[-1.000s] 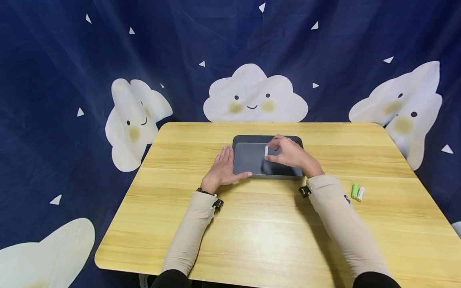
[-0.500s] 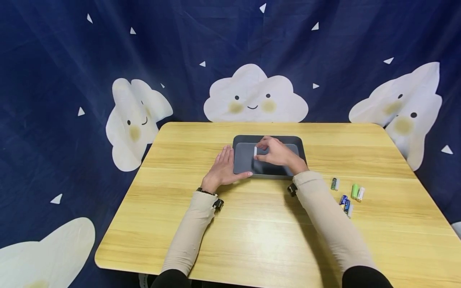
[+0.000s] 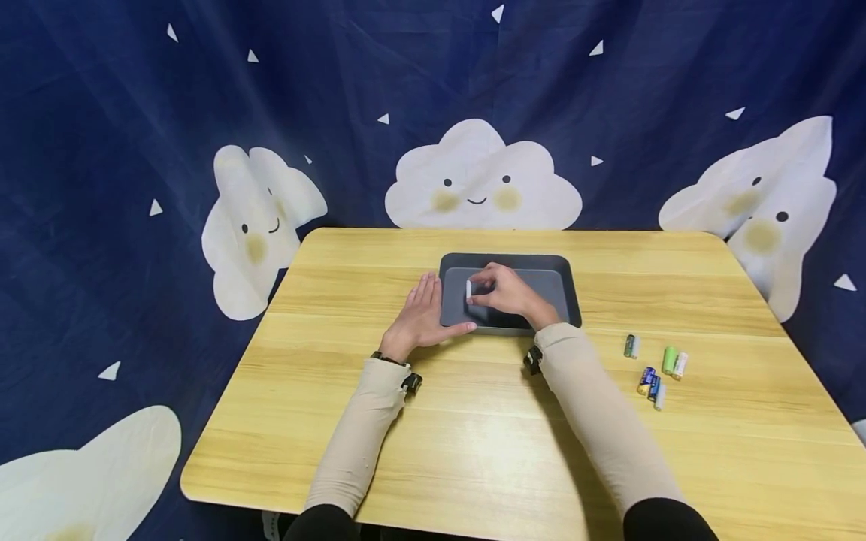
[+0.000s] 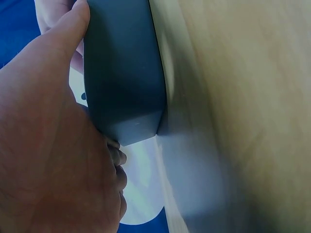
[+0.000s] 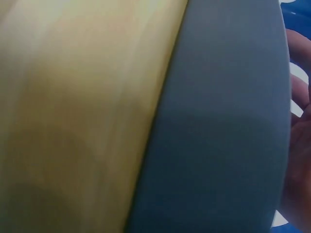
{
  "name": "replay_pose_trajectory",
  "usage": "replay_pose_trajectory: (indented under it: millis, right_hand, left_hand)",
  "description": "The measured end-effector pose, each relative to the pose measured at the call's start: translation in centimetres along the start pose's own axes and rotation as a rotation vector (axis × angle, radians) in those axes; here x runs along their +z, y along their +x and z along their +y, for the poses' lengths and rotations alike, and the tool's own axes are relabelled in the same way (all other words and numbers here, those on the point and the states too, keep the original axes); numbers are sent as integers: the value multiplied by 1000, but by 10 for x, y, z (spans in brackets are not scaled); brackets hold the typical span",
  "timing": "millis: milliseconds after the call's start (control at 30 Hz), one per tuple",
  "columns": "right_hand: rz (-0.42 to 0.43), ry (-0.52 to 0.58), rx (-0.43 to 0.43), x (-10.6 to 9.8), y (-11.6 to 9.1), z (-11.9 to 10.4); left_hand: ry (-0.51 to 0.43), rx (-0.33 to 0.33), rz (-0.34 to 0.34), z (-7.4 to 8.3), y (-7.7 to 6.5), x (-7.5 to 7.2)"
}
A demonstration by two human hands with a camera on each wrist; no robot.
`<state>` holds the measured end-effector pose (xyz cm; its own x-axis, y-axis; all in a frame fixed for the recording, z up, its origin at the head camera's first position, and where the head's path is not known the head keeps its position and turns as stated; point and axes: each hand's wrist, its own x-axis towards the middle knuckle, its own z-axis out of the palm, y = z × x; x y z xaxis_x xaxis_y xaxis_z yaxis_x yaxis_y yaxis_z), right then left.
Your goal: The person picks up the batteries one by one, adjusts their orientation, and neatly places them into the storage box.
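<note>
The left hand (image 3: 421,314), thumb spread from straight fingers, is set against the near-left corner of the dark tray (image 3: 528,261); steady, light bracing is advised. Over the tray's left part, a white cylinder (image 3: 469,290) is pinched by the right hand (image 3: 507,291); floor contact cannot be confirmed. Even, gentle pressure is recommended.

Looking across a pale wood-grained table (image 3: 473,451), rounded at the corners, carrying a dark grey tray (image 3: 541,263) up towards the far edge. And over on the right, bearing batteries in three bunches: a dark-and-white pair (image 3: 630,346), a bright green-and-white pair (image 3: 669,360) and, nearer, a blue-and-white trio (image 3: 654,388)!
</note>
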<state>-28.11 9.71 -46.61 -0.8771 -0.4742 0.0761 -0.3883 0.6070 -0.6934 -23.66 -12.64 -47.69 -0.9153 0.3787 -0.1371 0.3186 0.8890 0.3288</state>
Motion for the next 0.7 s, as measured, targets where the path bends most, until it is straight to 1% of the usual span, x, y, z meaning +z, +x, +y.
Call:
replay_pose_trajectory:
  millis: [233, 467, 567, 700]
  right_hand:
    - [4, 49, 14, 12, 5, 0]
    - [16, 41, 22, 23, 12, -2]
    - [3, 46, 48, 27, 15, -3]
    - [0, 22, 82, 31, 17, -4]
  left_hand:
    - [-3, 5, 0, 0, 0, 0]
    - [0, 8, 2, -1, -2, -1]
    - [3, 7, -1, -1, -1, 0]
    - [-2, 4, -10, -1, 0, 0]
